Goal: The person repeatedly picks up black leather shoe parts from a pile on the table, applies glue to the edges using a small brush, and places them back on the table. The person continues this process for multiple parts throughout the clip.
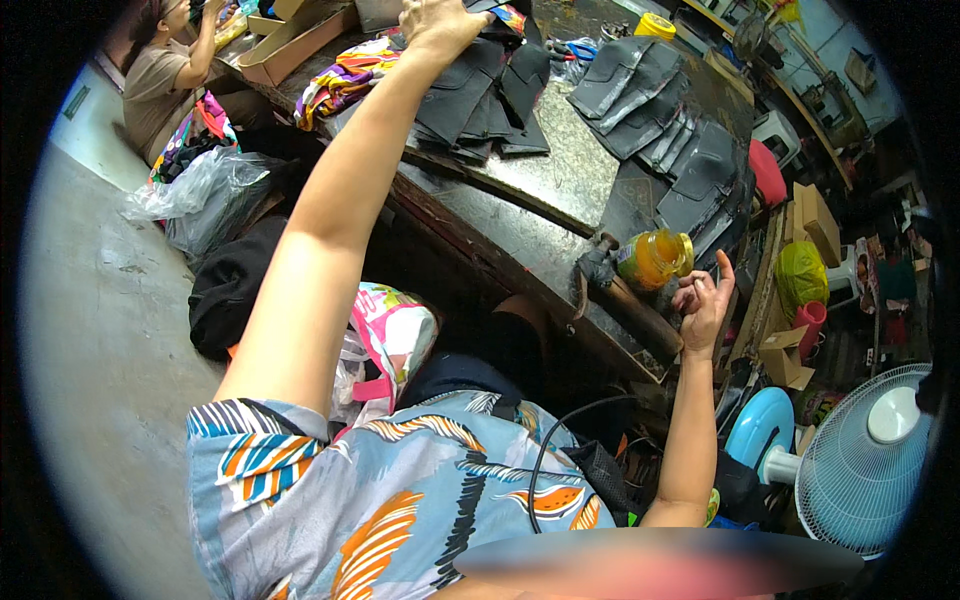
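Note:
My left hand (435, 22) reaches far across the dark worktable (560, 185) and lies on a stack of dark grey cut pieces (480, 95). Its fingers curl down over the top piece, and their tips are hidden. My right hand (703, 300) hovers at the table's near edge, palm up, fingers apart, with nothing in it that I can see. Just left of it stands a jar of orange glue (655, 258), with a dark-tipped brush (600, 268) beside it. A second spread of grey pieces (650, 100) lies further right on the table.
Another person (165, 80) sits at the far left by a cardboard box (290, 45) and colourful cloth (345, 80). A plastic bag (205, 190), a black bag (225, 290) and a pink bag (395, 335) lie below the table. A white fan (865, 455) stands at lower right.

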`<action>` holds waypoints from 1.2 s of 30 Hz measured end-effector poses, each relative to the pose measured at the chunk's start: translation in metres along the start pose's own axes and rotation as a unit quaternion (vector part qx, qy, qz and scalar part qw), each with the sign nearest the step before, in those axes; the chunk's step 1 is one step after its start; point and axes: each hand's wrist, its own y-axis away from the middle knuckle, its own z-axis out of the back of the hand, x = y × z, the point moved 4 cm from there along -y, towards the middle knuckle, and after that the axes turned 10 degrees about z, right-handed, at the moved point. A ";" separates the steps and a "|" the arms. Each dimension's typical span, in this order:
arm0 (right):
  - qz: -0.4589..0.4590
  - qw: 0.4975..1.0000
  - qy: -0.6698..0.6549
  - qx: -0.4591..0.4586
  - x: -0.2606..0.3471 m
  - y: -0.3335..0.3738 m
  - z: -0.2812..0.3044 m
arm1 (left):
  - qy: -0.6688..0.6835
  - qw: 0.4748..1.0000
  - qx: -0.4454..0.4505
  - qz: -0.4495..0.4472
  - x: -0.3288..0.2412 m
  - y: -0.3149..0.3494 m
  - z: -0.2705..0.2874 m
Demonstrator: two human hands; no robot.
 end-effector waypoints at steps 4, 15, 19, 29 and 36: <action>0.010 1.000 -0.008 -0.003 -0.001 0.003 0.001 | -0.097 0.993 0.059 -0.026 -0.010 0.083 0.026; 0.226 0.869 0.424 0.115 0.098 -0.025 -0.034 | -0.045 0.952 0.302 -0.018 0.042 0.261 0.036; 0.305 0.698 0.611 0.218 0.107 -0.032 -0.064 | 0.119 0.937 0.322 0.060 0.049 0.252 0.027; 0.289 0.677 0.644 0.210 0.117 -0.033 -0.075 | 0.428 0.779 0.427 0.165 0.044 0.228 -0.010; 0.219 0.704 0.639 0.219 0.124 -0.009 -0.071 | 0.513 0.570 0.505 0.396 0.032 0.240 0.002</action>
